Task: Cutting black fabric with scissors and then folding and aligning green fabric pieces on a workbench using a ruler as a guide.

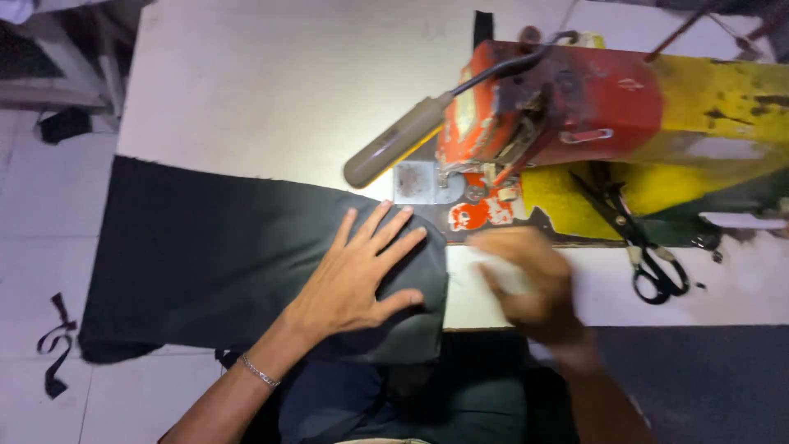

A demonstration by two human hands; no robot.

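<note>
The black cloth [222,255] was draped over the table [271,82] edge, pinned flat under the spread left hand [357,275]; the blurred right hand's [530,279] grip could not be told.

Table [246,82] runs across the view; sewing machine [567,107] sits on its right half, w/ a handle [403,136] sticking out left toward table centre. Plate [423,182] lies on table just below machine head. Cloth [205,255] lies on table's left-front part, draping over left and near edges. Left hand [362,271] rests flat on cloth's right end, near plate. Right hand [526,279] is just right of cloth, over table's front edge, in front of machine. Scissors [641,247] lie right of right hand, partly under machine arm. Strap [57,341] lies on floor [41,205], far left.
</note>
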